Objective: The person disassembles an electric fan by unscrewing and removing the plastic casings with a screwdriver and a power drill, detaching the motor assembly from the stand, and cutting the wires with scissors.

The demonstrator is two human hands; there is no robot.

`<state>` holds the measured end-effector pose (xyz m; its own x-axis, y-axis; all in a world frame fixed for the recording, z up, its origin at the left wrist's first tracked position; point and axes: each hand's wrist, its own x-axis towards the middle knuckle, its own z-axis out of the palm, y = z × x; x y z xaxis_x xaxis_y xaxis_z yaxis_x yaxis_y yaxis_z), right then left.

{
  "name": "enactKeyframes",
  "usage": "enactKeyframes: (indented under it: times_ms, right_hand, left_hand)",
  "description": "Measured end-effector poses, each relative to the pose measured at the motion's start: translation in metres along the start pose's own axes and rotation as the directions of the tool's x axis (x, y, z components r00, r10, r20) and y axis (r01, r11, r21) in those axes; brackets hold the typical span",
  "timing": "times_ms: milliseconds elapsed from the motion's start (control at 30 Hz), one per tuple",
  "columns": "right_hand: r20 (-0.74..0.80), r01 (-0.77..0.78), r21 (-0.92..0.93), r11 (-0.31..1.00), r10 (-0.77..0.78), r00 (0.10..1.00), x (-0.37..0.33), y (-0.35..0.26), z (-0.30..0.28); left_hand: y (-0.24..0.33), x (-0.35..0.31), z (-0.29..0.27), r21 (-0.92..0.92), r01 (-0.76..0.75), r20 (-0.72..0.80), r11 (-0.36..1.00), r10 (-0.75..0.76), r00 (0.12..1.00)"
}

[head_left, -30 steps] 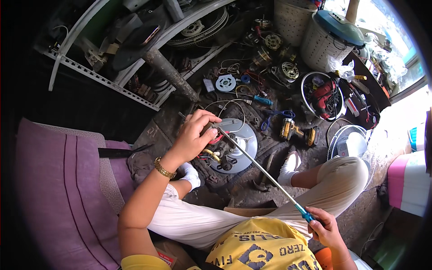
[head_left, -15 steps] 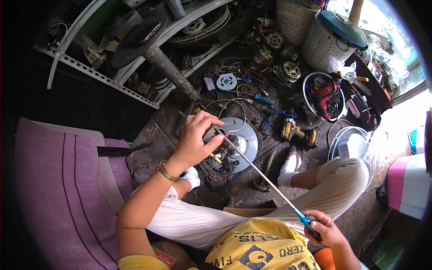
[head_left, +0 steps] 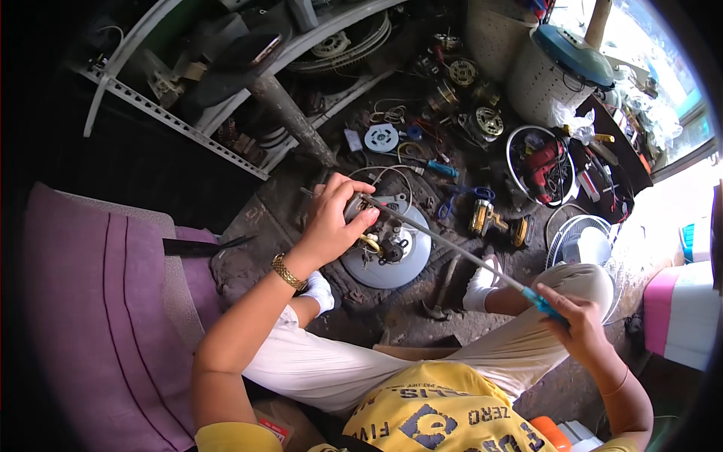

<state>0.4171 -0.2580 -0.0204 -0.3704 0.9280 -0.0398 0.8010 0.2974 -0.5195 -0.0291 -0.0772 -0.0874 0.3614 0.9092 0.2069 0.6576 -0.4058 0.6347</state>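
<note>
My left hand (head_left: 331,222) is wrapped round a small metal motor (head_left: 357,205) with a thin shaft poking out on its left. Out to the right, my right hand (head_left: 576,324) grips the blue handle of a long screwdriver (head_left: 467,256). Its thin metal shank slants up and left, and the tip meets the motor beside my left thumb; the exact contact spot is too small to tell. Below the motor, a round grey fan base (head_left: 388,275) lies on the floor with a black knob, wires and a yellowish part on top.
A yellow-black cordless drill (head_left: 488,218), blue scissors (head_left: 467,197) and a hammer (head_left: 440,297) lie on the floor. A round tub (head_left: 513,167) holds a red power drill. Several motors lie farther back. A fan grille (head_left: 557,245) stands right, a purple-covered seat (head_left: 98,316) left.
My right hand has moved right and a little farther away, taking the screwdriver handle along. The shank now lies at a flatter slant. My left hand keeps hold of the motor.
</note>
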Motion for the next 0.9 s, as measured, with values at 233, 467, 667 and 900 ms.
enactKeyframes:
  times_ms: [233, 467, 667, 900]
  right_hand:
    - [0.356, -0.331, 0.270, 0.904, 0.225, 0.907, 0.005, 0.010, -0.007]
    - [0.368, -0.477, 0.359, 0.802, 0.348, 0.862, 0.036, -0.016, -0.003]
    - [0.209, -0.366, 0.224, 0.903, 0.322, 0.923, 0.056, -0.011, 0.008]
    - [0.373, -0.458, 0.273, 0.846, 0.346, 0.861, 0.090, -0.009, 0.002]
  left_hand:
    - [0.014, -0.007, -0.010, 0.213, -0.023, 0.091, 0.977, 0.004, 0.996]
    - [0.004, -0.002, -0.020, -0.029, -0.121, 0.108, 0.992, 0.124, 0.986]
    - [0.010, 0.006, -0.032, -0.078, -0.104, 0.211, 0.992, 0.118, 0.970]
    - [0.009, 0.010, -0.033, -0.027, -0.098, 0.245, 0.995, 0.101, 0.964]
